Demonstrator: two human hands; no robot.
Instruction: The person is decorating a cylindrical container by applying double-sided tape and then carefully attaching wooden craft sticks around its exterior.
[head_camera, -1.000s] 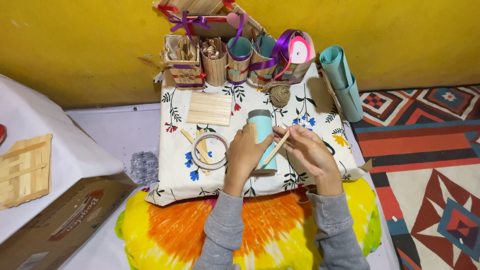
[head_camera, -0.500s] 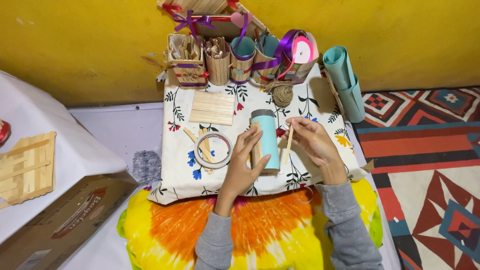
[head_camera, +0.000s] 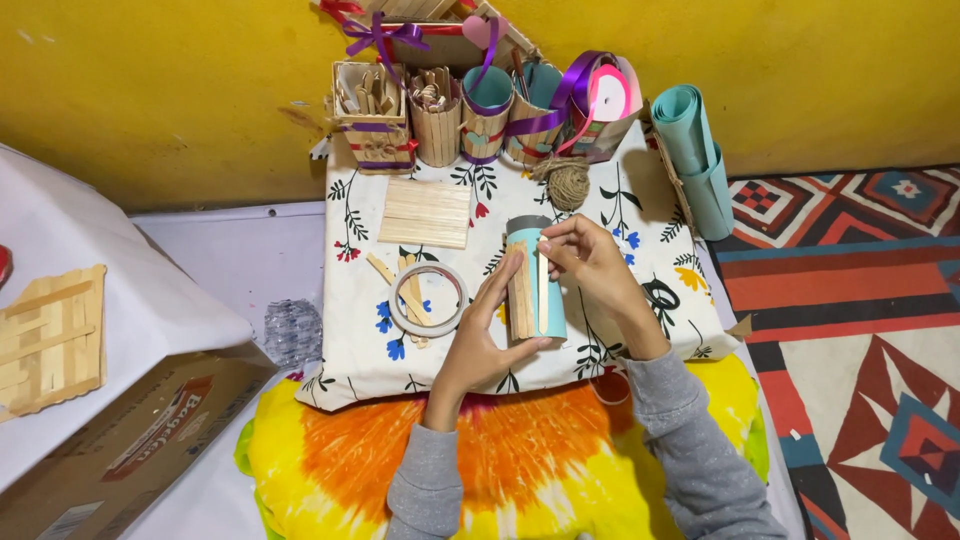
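Your left hand (head_camera: 487, 335) is wrapped around a light blue tube (head_camera: 545, 290) that lies on the flowered cloth (head_camera: 640, 215) at the middle of the view, fingers stretched along its left side and pressing wooden sticks (head_camera: 520, 295) flat against it, with the thumb tucked under the near end. Your right hand (head_camera: 590, 262) comes in from 4 o'clock and pinches one thin stick (head_camera: 541, 275) between thumb and fingertips, laying it lengthwise on the tube just right of the sticks already there; the other fingers are curled loosely above the tube's far end. At 9 o'clock from the tube, just beside your left hand, a ring of tape (head_camera: 428, 298) lies on the cloth with a few loose sticks under and inside it. At 11 o'clock a flat panel of sticks (head_camera: 425, 212) lies on the cloth. At 12 o'clock sits a ball of twine (head_camera: 567, 183), and behind it, against the yellow wall, a row of stick-covered holders (head_camera: 440, 125) tied with purple ribbon (head_camera: 575, 85). At 2 o'clock rolled blue paper (head_camera: 692, 150) rests on the cloth's edge. Far off at 9 o'clock another stick panel (head_camera: 45, 340) lies on a white-covered box.
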